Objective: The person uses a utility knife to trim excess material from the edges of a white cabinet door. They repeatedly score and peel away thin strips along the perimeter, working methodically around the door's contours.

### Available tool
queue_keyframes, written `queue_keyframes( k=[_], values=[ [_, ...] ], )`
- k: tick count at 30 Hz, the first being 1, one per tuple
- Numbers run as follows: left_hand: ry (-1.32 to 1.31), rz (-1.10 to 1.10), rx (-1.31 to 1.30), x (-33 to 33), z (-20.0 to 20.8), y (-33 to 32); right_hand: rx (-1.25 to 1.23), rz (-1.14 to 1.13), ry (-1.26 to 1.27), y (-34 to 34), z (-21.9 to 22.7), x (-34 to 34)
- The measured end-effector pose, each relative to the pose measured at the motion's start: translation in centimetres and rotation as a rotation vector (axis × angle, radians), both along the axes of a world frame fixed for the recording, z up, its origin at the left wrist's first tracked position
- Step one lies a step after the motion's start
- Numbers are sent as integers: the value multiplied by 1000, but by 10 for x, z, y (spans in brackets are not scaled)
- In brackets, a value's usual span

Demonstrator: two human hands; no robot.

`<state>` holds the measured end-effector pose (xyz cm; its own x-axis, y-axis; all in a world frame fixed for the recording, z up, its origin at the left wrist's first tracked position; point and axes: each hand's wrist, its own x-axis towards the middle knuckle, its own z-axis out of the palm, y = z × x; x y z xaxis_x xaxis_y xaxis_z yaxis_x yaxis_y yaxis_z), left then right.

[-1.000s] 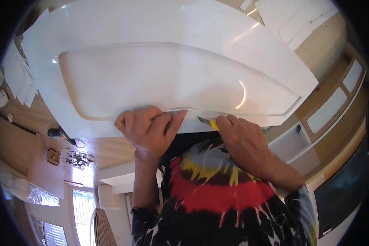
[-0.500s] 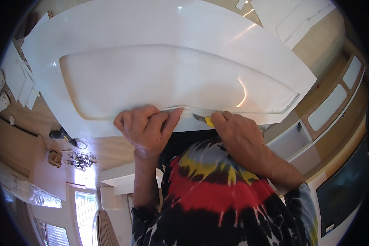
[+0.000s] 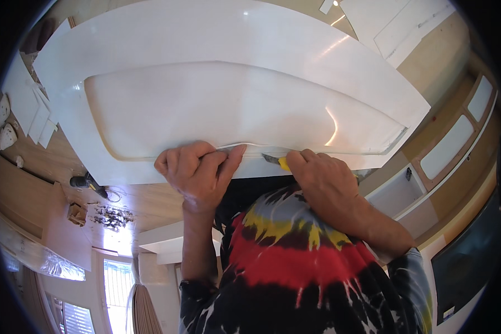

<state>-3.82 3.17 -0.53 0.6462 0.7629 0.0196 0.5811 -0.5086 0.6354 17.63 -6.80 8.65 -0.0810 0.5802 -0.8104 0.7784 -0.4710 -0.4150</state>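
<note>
A large glossy white panel (image 3: 206, 106) with a recessed middle lies in front of me, its near edge against my body. A thin white strip (image 3: 235, 146) bulges up along the near groove of the recess. My left hand (image 3: 197, 167) has its fingers curled and pressed together at this strip, thumb pointing along it; their exact grip is partly hidden. My right hand (image 3: 325, 175) is wrapped round a utility knife (image 3: 284, 163) with a yellow body. The knife's grey blade points left and lies by the near rim of the panel, a short way from my left thumb.
On the floor at left are a cordless drill (image 3: 89, 183), a small open box (image 3: 77, 214) and a heap of small dark pieces (image 3: 111, 217). White offcuts (image 3: 38, 118) lie beyond. Wooden cabinet frames (image 3: 445, 147) and a dark screen (image 3: 467, 256) stand right.
Both hands keep almost the same place and grip. The left thumb has shifted slightly down and left, and the view has moved a little.
</note>
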Motion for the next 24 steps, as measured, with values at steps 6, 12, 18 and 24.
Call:
queue_keyframes(
  k=[6,12,18,24],
  values=[
    [26,12,0,-2,0,-3,4,-18,11,-12,5,5],
    [11,13,11,-1,-1,-1,-31,8,-17,-2,-1,2],
    [37,18,20,0,-2,-2,-7,-11,-12,-14,1,8],
    [2,10,19,-1,-2,-3,-27,-3,-32,-10,-1,3]
  ],
)
